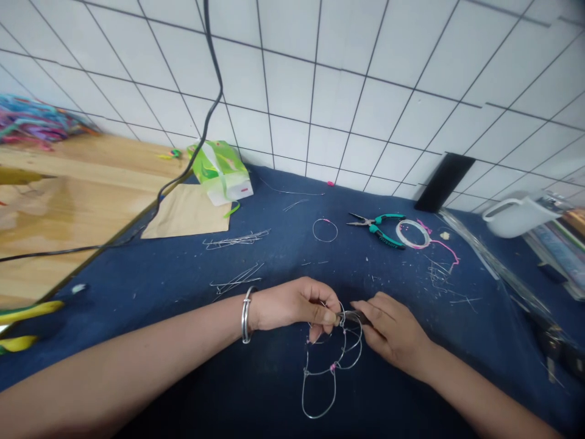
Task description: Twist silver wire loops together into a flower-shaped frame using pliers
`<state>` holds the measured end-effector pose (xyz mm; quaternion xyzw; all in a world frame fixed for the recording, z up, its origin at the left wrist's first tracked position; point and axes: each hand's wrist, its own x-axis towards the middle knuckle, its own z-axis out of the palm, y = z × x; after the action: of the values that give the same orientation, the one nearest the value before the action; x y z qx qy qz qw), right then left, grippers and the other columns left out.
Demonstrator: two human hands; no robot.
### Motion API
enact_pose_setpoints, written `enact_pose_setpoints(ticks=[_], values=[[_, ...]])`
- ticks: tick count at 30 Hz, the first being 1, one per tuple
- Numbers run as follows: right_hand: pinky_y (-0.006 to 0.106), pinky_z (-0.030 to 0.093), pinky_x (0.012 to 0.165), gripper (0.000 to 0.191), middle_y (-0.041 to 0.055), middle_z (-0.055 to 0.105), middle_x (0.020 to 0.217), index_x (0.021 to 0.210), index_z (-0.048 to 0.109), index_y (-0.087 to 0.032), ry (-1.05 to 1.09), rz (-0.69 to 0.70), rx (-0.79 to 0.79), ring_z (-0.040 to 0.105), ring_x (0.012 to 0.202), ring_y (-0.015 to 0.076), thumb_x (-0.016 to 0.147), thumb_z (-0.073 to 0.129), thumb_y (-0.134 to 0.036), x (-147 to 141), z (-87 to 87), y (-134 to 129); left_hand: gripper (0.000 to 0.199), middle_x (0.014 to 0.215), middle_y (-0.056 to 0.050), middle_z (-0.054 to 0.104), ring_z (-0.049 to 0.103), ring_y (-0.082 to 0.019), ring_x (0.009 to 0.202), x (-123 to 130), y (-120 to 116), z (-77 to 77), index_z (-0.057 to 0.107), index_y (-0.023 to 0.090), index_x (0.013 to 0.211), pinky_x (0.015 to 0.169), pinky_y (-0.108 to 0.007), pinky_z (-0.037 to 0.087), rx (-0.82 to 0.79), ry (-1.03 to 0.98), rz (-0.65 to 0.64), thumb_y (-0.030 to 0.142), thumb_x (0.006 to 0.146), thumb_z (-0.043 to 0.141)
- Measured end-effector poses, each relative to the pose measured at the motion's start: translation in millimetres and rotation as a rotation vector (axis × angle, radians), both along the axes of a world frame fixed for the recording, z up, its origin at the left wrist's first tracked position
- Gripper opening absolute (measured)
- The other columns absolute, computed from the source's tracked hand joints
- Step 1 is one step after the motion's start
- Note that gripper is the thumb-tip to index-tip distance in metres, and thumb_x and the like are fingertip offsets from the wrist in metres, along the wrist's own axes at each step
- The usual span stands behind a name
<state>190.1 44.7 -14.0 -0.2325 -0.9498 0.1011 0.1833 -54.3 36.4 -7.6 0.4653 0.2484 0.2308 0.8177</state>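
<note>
My left hand (305,310), with a silver bangle (246,315) on its wrist, pinches a wire frame (333,367) between thumb and fingers. The frame is made of several thin silver loops joined with small pink ties, and its lower loops hang below the hand. My right hand (393,328) is closed around pliers (357,316); their dark jaws reach the wire right by my left fingertips, and their handles are hidden in the palm. Beyond the hands, a single wire ring (325,230) with a pink bit on it lies on the dark blue cloth (292,256).
Teal-handled needle-nose pliers (378,228) lie beside a white ring spool (412,234) with pink thread. Bent wires (237,240) and wire scraps (439,273) are scattered about. A green tissue pack (220,171), black cable (214,103), yellow handles (30,312) and white mug (521,214) stand around.
</note>
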Motion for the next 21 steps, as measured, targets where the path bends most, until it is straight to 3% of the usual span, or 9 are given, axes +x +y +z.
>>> enact_pose_setpoints(ticks=[5,21], values=[[0.029,0.044,0.063,0.036,0.0031,0.055,0.08,0.118,0.044,-0.018,0.053,-0.048,-0.079,0.047,0.069,0.0139,0.082,0.046,-0.014,-0.7,1.9,-1.4,0.007,0.071,0.0,0.058,0.056,-0.009,0.058,1.6,0.1,-0.8,0.056,0.012,0.082,0.059,-0.024,0.045,-0.006,-0.044,0.055,0.018,0.079,0.059],[0.029,0.046,0.066,0.031,0.0042,0.055,0.082,0.115,0.048,-0.018,0.01,-0.087,-0.19,0.049,0.072,0.0138,0.084,0.043,-0.016,-3.4,8.2,-5.2,0.009,0.069,0.001,0.055,0.054,-0.008,0.056,2.5,-1.6,2.9,0.056,0.012,0.08,0.056,-0.022,0.043,0.029,-0.01,0.091,0.021,0.08,0.058]])
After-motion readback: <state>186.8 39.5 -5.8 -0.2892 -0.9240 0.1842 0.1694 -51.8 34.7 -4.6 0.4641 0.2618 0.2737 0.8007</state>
